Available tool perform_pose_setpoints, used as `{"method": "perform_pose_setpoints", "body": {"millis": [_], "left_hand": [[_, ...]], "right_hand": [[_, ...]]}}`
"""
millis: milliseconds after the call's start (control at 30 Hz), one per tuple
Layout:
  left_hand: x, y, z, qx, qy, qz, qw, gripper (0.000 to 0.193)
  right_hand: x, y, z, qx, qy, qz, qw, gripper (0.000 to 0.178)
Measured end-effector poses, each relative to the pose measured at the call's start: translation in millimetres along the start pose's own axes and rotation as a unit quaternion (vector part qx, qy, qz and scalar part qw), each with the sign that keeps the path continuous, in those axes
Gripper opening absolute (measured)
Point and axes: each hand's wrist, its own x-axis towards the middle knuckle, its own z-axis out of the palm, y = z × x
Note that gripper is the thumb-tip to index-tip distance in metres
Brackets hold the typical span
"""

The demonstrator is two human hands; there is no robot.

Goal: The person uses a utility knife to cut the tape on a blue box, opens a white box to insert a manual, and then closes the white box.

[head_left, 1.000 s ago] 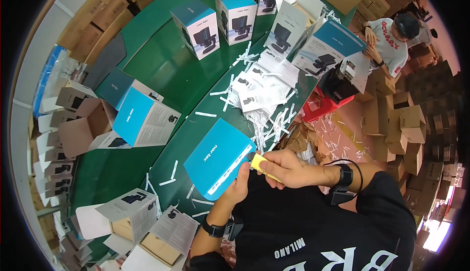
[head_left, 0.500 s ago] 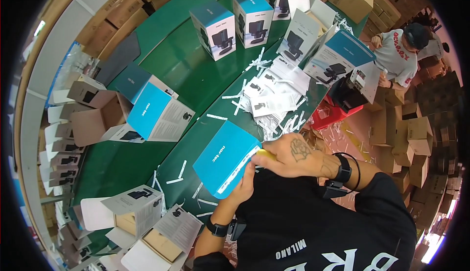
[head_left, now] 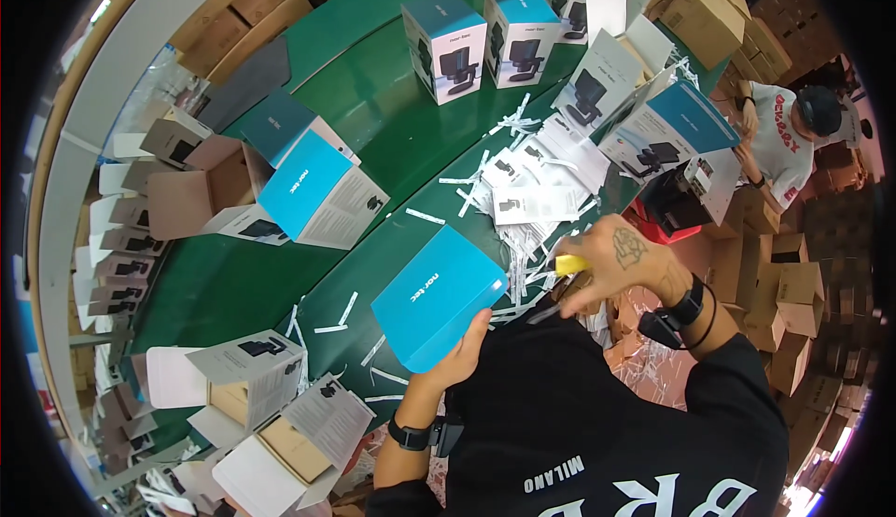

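Note:
My left hand grips the lower right edge of a closed blue cardboard box, tilted above the green table. My right hand, tattooed on its back, is apart from the box, to its right. Between its thumb and fingers sits a small yellow object, whose kind I cannot make out. A blurred pale strip trails below these fingers; whether they hold it is unclear. Beyond the box lies a heap of white printed leaflets and paper strips.
Blue-and-white product boxes stand at the back of the green table. Another blue box is beside an open carton at left. Open white boxes are at the lower left. A person works at the far right, near stacked brown cartons.
My right hand has moved right, away from the box, with the yellow object. The white strip along the box's edge is gone from there. My left hand still holds the box.

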Motion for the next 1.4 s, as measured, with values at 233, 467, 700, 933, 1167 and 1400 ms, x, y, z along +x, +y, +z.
{"method": "perform_pose_setpoints", "body": {"millis": [233,467,700,933,1167,1400], "left_hand": [[-12,16,-8,-0.130,-0.036,-0.168,0.977,0.022],[-74,30,-20,-0.316,-0.026,-0.247,0.915,0.024],[-102,-12,-35,0.140,0.229,-0.024,0.963,0.058],[-62,-18,-53,0.204,0.136,-0.014,0.970,0.073],[-70,-21,-71,0.176,0.051,-0.010,0.983,0.067],[-78,-12,-59,-0.036,0.117,-0.180,0.976,0.056]], "right_hand": [[59,-28,56,0.116,0.163,-0.101,0.975,0.057],[52,-26,99,0.080,0.202,-0.171,0.961,0.049],[48,-27,117,0.081,0.215,-0.157,0.960,0.048],[47,-28,129,0.094,0.253,-0.145,0.952,0.046],[49,-33,128,0.121,0.251,-0.132,0.951,0.047],[39,-35,118,0.105,0.181,-0.106,0.972,0.051]]}}
